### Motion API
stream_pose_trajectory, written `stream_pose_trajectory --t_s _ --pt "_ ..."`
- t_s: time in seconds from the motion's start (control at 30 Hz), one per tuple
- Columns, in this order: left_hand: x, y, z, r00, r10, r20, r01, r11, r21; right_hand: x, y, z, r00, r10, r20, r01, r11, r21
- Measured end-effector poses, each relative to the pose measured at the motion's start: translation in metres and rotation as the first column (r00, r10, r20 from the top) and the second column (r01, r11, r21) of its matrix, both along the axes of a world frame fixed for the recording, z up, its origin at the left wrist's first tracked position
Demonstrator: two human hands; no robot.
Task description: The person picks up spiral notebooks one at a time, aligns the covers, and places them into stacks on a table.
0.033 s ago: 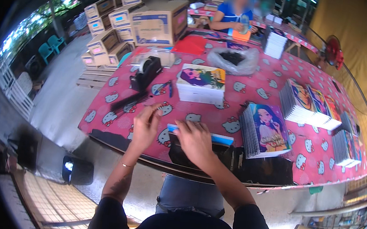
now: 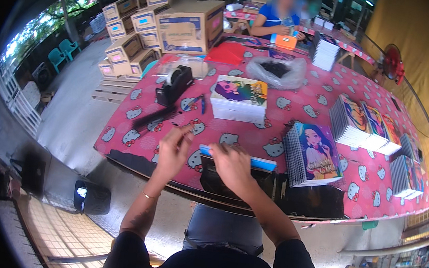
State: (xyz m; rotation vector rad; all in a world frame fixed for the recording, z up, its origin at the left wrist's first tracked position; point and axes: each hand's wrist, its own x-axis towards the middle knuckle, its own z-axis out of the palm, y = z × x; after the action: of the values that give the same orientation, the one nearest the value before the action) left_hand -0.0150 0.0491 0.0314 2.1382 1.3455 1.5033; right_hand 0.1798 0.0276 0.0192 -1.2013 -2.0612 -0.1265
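Already several finished stacks of spiral notebooks (image 2: 362, 125) lie fanned along the pink table (image 2: 280, 96), while one blue-edged book (image 2: 253, 162) sits at the near edge, seemingly mid-work. The right hand (image 2: 232, 166) presses flat on it, fingers together; the left hand (image 2: 174, 151) pinches something small just beside it.

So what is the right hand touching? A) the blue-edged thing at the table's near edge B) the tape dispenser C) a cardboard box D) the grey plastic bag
A: the right hand rests on the blue-edged thing, far from the tape dispenser.
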Motion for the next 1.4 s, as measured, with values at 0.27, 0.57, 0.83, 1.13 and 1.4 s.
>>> stream_pose_trajectory --t_s 0.27,0.57,0.83,1.13,1.4 --pt "0.0 -0.038 -0.029 0.995 -0.001 0.104 0.006 0.999 -0.045 0.004 0.004 0.002 0.991 0.13 -0.038 -0.131 0.991 -0.028" --pt "-0.004 -0.028 -0.022 1.0 0.009 0.0 -0.009 0.99 -0.138 0.004 0.0 0.004 0.992 0.123 -0.007 -0.123 0.992 -0.04" --pt "-0.022 0.0 -0.001 0.891 -0.345 -0.294 0.286 0.931 -0.226 0.026 -0.012 0.013 0.993 0.096 0.067 -0.089 0.992 -0.092" --pt "0.029 -0.06 -0.077 0.77 0.168 -0.616 -0.117 0.986 0.123 0.027 -0.005 0.012 0.995 0.093 0.042 -0.082 0.975 -0.206" --pt "0.025 -0.074 -0.118 0.691 0.122 -0.712 0.0 0.986 0.169 0.061 -0.026 0.014 0.993 0.105 0.058 -0.099 0.991 -0.088"
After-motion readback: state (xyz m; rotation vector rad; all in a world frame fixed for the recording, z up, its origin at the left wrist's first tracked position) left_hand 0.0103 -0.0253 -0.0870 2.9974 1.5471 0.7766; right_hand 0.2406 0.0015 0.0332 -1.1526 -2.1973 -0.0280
